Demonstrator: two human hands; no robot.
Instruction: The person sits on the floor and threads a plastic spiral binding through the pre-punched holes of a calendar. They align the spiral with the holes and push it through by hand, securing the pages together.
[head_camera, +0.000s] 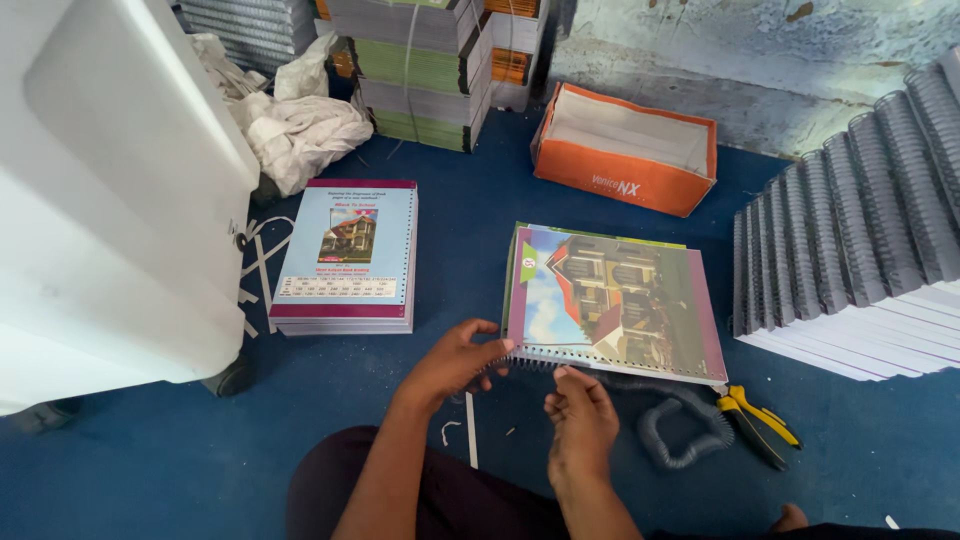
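1. Both hands pinch the near spiral edge of the notebook (612, 300): left hand (455, 362) w/ fingertips on the edge's left end, right hand (580, 420) w/ fingertips touching the coil near mid-edge.
2. Notebook lies flat, cover up w/ a house picture; long axis runs left-right, spiral edge faces the person, slightly skewed clockwise.
3. Surface: blue floor (150, 470); worn pale wall (760, 50) beyond the notebook.
4. Left of the notebook: white machine (110, 200), then a stack of punched books (348, 255).
5. Behind the notebook: crumpled white paper (300, 125), tall book stacks (430, 70), orange box (625, 150).
6. Right of the notebook: pliers w/ yellow handles (755, 420) beside a loose grey coil (680, 425), fanned row of bound pads (850, 250).
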